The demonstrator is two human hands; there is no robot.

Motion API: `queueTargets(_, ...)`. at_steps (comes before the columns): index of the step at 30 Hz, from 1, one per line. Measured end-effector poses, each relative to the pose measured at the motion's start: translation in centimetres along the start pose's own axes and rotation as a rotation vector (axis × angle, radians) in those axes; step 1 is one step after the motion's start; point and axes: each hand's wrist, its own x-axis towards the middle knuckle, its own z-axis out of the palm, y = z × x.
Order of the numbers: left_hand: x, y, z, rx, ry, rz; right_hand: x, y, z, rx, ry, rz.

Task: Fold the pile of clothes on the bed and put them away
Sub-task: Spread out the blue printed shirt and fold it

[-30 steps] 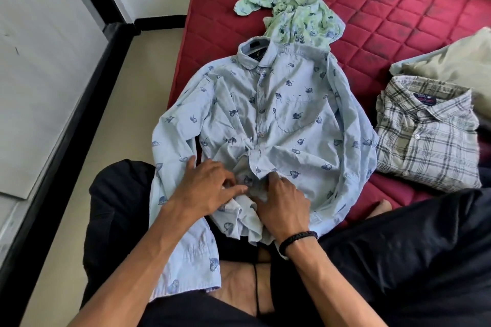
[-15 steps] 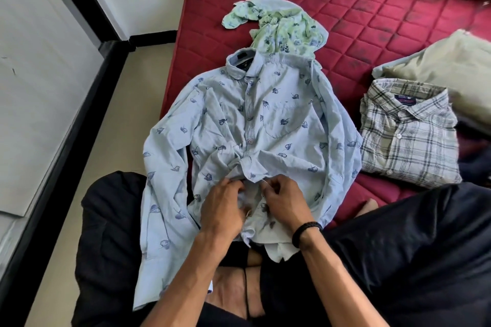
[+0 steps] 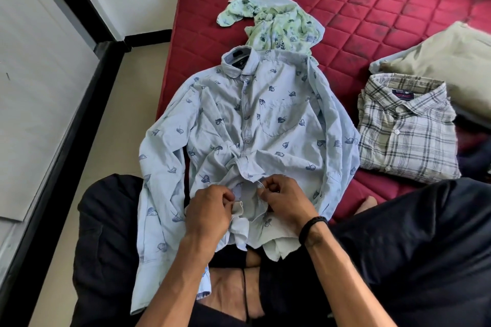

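Leaf-print blue shirt (image 3: 265, 119) spread front-up on red bed (image 3: 372, 8), left hand (image 3: 210, 210) and right hand (image 3: 281, 199) both pinching its near placket, folded plaid shirt (image 3: 403, 130) right

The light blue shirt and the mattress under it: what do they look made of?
Light blue shirt: thin woven cloth, probably cotton, matte; it creases softly and carries a printed dark leaf pattern. Mattress: red quilted fabric cover with a slight sheen, stitched in diamonds; the filling is hidden.
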Motion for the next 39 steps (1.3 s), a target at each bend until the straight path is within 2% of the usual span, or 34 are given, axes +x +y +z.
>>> queueTargets(4, 0.1, 1.1, 0.3, 0.164, -0.007, 0.028, 0.0, -0.1, -0.1, 0.11, -0.024, 0.016)
queueTargets(9, 0.0, 1.1, 0.5, 0.182, 0.026, 0.124, -0.2, -0.1, -0.2, 0.112, -0.062, -0.005)
queueTargets(13, 0.0, 1.1, 0.7, 0.078, 0.041, 0.09, -0.3, 0.0, -0.3, 0.127, -0.049, -0.011)
queueTargets(18, -0.1, 1.8, 0.5, -0.402, 0.036, -0.045, -0.9, -0.3, -0.1, 0.093, -0.018, -0.045)
queueTargets(20, -0.4, 2.2, 0.5, -0.511, 0.044, -0.073, -1.2, -0.5, 0.0, 0.077, -0.007, -0.066)
queueTargets(25, -0.3, 2.5, 0.6, -0.533, 0.094, -0.11, -1.3, -0.8, 0.3, 0.046, 0.05, -0.119)
queueTargets(30, -0.3, 3.0, 0.9, -0.239, 0.169, -0.034, -1.0, -0.6, 0.7, -0.052, 0.129, -0.159)
queueTargets(33, -0.5, 3.5, 0.8, -0.345, 0.154, -0.035, -1.1, -0.4, 1.1, -0.124, 0.163, -0.191)
queueTargets(39, 0.2, 2.4, 0.9, -0.639, 0.085, -0.214, -1.4, -0.9, 1.8, -0.321, 0.244, -0.271)
